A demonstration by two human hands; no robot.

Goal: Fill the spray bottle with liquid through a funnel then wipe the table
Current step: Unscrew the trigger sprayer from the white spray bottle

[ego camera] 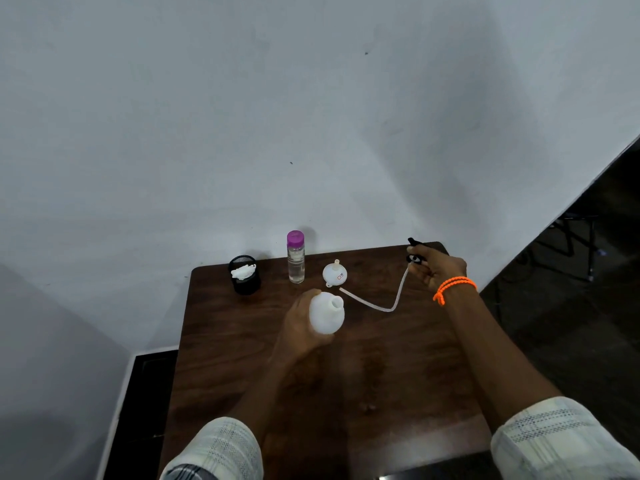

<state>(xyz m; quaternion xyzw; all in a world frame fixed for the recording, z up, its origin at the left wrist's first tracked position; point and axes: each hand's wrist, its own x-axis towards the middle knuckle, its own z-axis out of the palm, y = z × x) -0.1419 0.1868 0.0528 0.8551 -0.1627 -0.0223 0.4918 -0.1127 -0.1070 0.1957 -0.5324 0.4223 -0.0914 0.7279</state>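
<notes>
Lighting: dim, diffuse, cool grey. Soft shadows fell behind the clear bottle [296, 258] onto the wall [242, 116]. Focus: slightly soft; left hand [301, 327] blurred. Edges: wide-angle bending, dark corners.

Table [398, 358]: cup [245, 275] left, bottle [296, 257] middle, funnel [335, 273] right.
</notes>
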